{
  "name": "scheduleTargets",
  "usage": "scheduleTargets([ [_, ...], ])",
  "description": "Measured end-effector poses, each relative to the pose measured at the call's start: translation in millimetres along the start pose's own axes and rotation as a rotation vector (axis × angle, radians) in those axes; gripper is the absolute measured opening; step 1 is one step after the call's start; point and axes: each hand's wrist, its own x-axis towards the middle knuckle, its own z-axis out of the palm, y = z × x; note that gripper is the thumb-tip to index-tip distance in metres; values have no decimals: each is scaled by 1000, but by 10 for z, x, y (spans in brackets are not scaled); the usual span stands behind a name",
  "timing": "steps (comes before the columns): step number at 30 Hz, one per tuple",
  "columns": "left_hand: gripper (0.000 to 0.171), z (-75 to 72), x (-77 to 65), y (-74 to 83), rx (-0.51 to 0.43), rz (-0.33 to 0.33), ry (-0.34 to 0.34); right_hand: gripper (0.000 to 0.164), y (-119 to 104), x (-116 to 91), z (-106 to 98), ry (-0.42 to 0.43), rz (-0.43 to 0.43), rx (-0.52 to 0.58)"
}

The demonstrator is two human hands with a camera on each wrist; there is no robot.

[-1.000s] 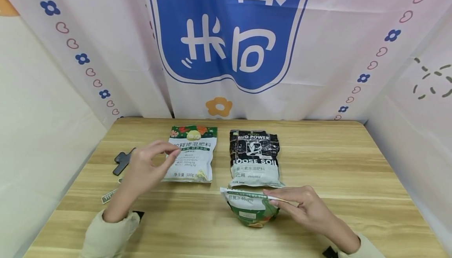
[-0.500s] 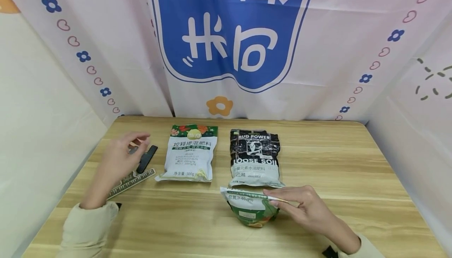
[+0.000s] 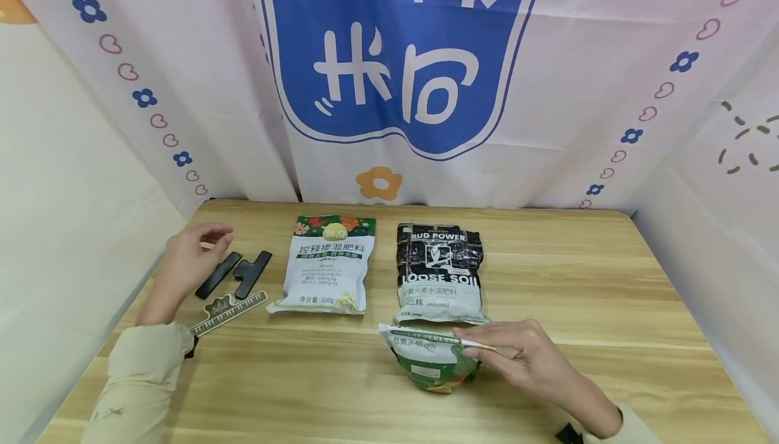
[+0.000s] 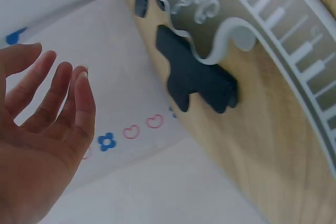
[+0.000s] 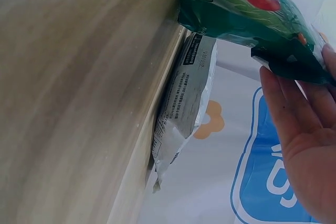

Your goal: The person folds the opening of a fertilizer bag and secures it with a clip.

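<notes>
My right hand (image 3: 526, 356) pinches the top edge of a green-and-white fertilizer bag (image 3: 426, 370), which stands propped near the front of the table. In the right wrist view, the bag's green side (image 5: 247, 19) with vegetable pictures shows beside that hand. My left hand (image 3: 185, 265) holds nothing; its fingers are loosely bent above the table's left side. Close to it lie two black bag clips (image 3: 220, 275) and a pale clip (image 3: 234, 311) printed with piano keys. The left wrist view shows the bent fingers apart from the black clip (image 4: 194, 72).
A white-and-green fertilizer bag (image 3: 328, 268) lies flat right of the clips. Farther right is a black-and-white "Loose Soil" bag (image 3: 439, 261), directly behind the held bag. A printed curtain (image 3: 341, 174) hangs behind the wooden table (image 3: 578, 275).
My left hand has moved left, from over the white-and-green bag to beside the clips, uncovering them. My right hand and its bag have stayed in place.
</notes>
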Motion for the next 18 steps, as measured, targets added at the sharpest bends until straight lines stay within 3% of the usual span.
scheduleTargets([
  [6, 36, 69, 57, -228, 16, -77, -70, 31, 3, 5, 3, -6, -3, 0],
  [13, 65, 92, 61, -484, 176, -234, -244, 31, 8, 15, 10, -2, -1, 9],
  [15, 75, 95, 49, -531, 220, -250, -278, 31, 9, 14, 10, 1, 2, 10],
  [18, 77, 113, 18, -570, 271, -236, -299, 31, 10, 13, 8, 3, 9, 7],
])
